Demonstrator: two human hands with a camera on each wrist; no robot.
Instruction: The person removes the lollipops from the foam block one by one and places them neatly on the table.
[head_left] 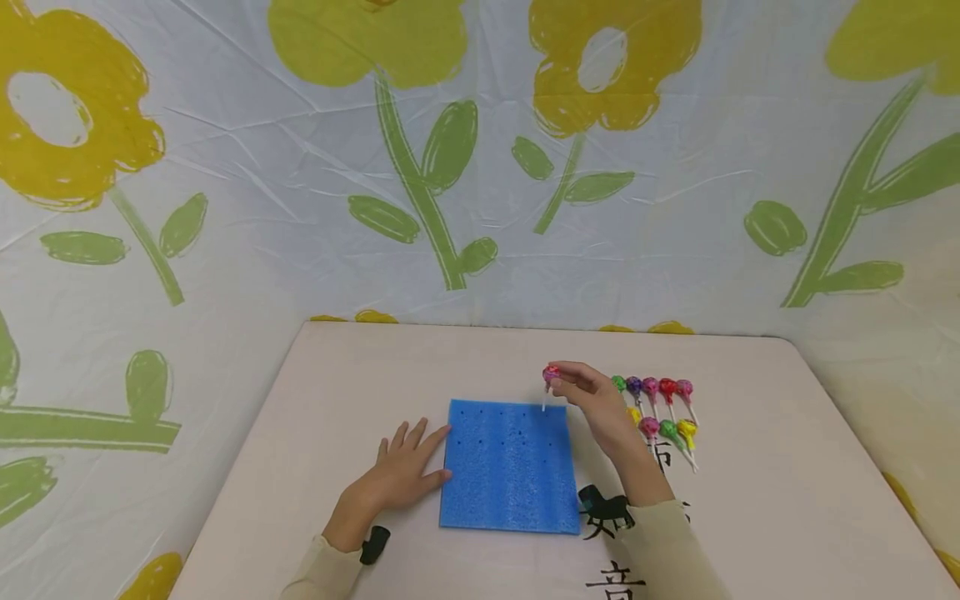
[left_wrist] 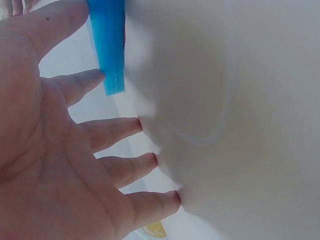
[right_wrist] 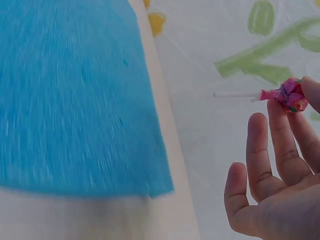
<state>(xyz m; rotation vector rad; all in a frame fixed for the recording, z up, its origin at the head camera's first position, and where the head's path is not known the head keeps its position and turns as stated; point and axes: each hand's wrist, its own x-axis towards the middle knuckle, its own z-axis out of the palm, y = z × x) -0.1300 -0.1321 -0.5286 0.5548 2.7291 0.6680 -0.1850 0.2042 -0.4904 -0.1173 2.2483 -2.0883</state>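
Observation:
A blue foam pad (head_left: pixel 510 467) with several small holes lies flat on the beige table (head_left: pixel 750 500). My left hand (head_left: pixel 416 450) rests flat on the table by the pad's left edge, fingers straight, fingertips touching the foam (left_wrist: pixel 107 45). My right hand (head_left: pixel 561 385) pinches a pink-wrapped lollipop (head_left: pixel 551 375) above the pad's far right corner, its white stick pointing down at the foam. In the right wrist view the lollipop (right_wrist: pixel 290 95) sits at my fingertips (right_wrist: pixel 257 125), with the stick (right_wrist: pixel 235 93) aimed toward the pad (right_wrist: pixel 75 95).
Several wrapped lollipops (head_left: pixel 660 408) in mixed colours lie in rows on the table, right of the pad and behind my right wrist. Black characters (head_left: pixel 615 575) are printed near the table's front edge. A flower-printed cloth (head_left: pixel 450 167) hangs behind and around the table.

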